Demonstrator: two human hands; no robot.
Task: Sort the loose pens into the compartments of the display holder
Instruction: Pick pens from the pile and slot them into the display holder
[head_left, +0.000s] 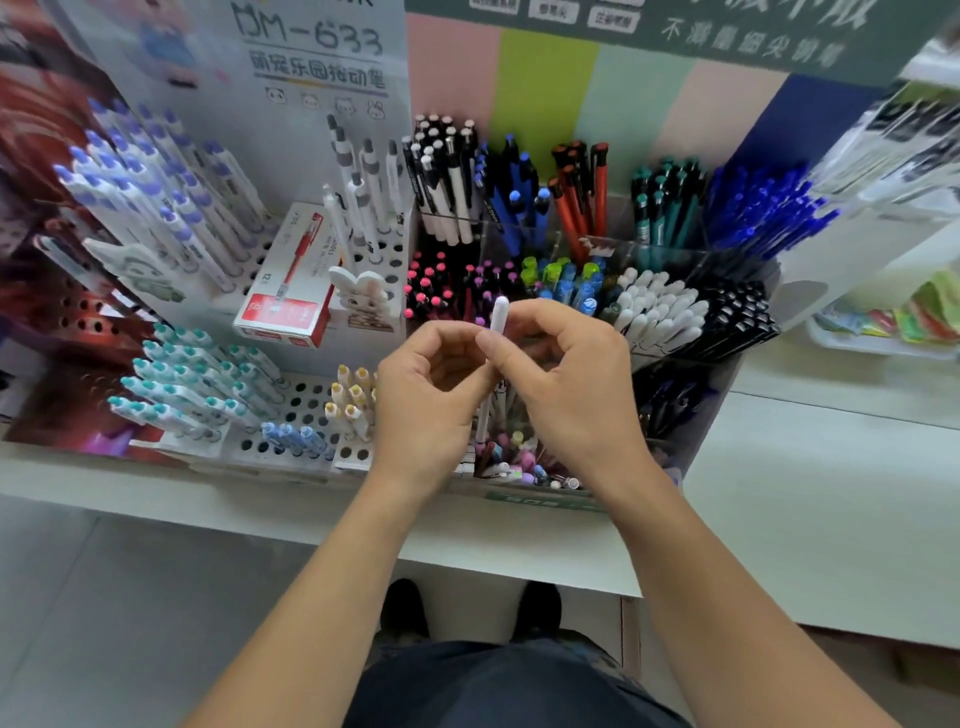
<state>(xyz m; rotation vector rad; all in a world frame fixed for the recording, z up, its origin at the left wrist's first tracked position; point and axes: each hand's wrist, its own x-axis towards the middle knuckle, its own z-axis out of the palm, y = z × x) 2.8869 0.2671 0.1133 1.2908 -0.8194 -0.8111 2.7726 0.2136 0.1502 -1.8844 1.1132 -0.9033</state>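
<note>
Presently, both hands hold one slim white capped pen (498, 317) upright in front of the clear acrylic multi-compartment display holder (597, 249) on the white counter (831, 493). The left hand (431, 400) is curled loosely beside the barrel; whether it grips cannot be told. The right hand (566, 384) pinches the pen near its cap between thumb and forefinger. The matching compartment of white-capped pens (657, 306) stands just right of the hands, beside the black-capped batch (737, 312). Recommendation: confirm the cap colour, keep the pen vertical, and lower it tip-first into that compartment without disturbing neighbouring pens.
</note>
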